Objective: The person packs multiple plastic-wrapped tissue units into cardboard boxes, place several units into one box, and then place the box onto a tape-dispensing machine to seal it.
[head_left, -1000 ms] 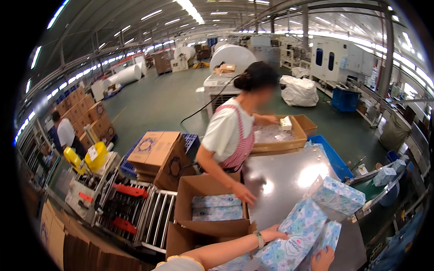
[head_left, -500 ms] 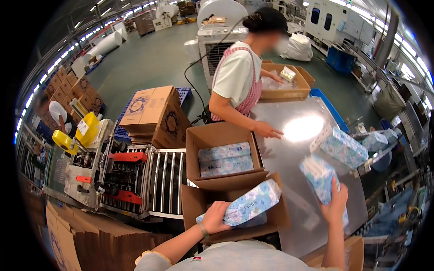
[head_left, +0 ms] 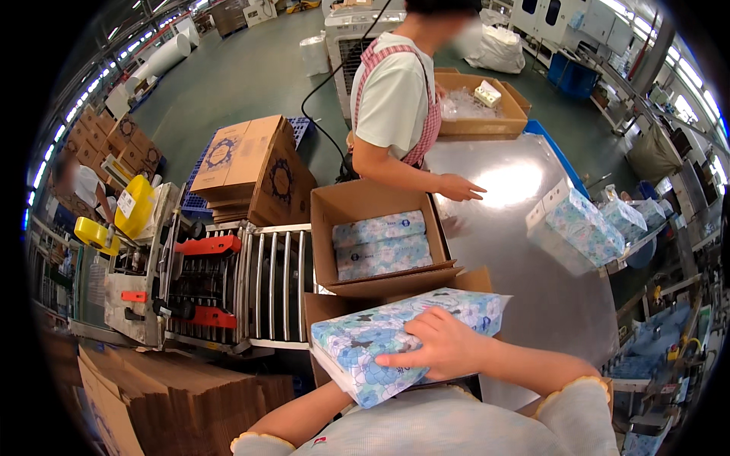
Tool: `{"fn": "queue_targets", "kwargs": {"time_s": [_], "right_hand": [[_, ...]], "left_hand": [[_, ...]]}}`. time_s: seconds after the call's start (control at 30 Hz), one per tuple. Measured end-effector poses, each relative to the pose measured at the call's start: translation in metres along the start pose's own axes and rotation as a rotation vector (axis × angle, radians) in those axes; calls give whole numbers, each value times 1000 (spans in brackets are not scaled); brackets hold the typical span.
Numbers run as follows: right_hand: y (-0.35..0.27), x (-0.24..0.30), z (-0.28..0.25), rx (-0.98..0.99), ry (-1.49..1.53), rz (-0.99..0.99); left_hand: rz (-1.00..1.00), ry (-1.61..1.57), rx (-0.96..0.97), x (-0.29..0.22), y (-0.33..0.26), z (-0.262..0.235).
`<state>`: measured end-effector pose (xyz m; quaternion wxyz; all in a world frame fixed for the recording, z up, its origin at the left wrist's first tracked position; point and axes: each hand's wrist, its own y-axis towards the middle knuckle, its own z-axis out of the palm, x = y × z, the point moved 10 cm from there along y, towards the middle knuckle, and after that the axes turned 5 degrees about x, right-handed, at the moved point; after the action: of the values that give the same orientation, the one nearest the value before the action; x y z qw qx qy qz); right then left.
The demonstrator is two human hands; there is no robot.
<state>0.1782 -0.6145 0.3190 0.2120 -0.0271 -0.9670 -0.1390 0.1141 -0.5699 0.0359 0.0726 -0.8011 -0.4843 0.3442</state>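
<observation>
Over the near open carton (head_left: 318, 375) a long blue-and-white floral tissue pack (head_left: 357, 346) is held tilted, one end toward me. My right hand (head_left: 441, 346) grips it from above, thumb and fingers pressed on its printed side. Of my left arm only the forearm shows, running under the pack's near end; the left hand is hidden behind it. Just beyond stands a second open carton (head_left: 323, 235) with floral tissue packs (head_left: 384, 247) lying side by side inside. More floral packs (head_left: 585, 224) lie at the right edge of the metal table (head_left: 555, 319).
Across the table a co-worker in a checked apron (head_left: 433, 125) holds a hand above the metal top. A roller conveyor (head_left: 280, 289) with a tape machine (head_left: 205, 281) runs left. Flat cartons (head_left: 243, 167) are stacked behind it; more cardboard (head_left: 182, 387) stands lower left.
My right hand has brought its pack leftward from the table to over the near carton. My left hand has passed from view behind a pack. The view has shifted slightly.
</observation>
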Motion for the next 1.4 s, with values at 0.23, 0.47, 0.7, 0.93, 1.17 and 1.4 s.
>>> {"fn": "queue_targets", "kwargs": {"time_s": [0.23, 0.47, 0.7, 0.93, 1.17, 1.4], "right_hand": [[-3, -96, 123, 128, -30, 41], [-20, -211, 309, 178, -275, 262], [-64, -175, 190, 133, 193, 545], [-450, -62, 18, -768, -508, 1480], [-784, 247, 230, -1342, -168, 3126], [-777, 181, 198, -1221, -507, 3015]], "left_hand": [[51, -234, 38, 27, 31, 27], [-106, -321, 84, 50, 49, 49], [-372, -55, 268, 72, 88, -27], [-244, 75, 356, 180, 171, 121], [-165, -63, 292, 167, 175, 87], [-241, -58, 250, 139, 128, 57]]}}
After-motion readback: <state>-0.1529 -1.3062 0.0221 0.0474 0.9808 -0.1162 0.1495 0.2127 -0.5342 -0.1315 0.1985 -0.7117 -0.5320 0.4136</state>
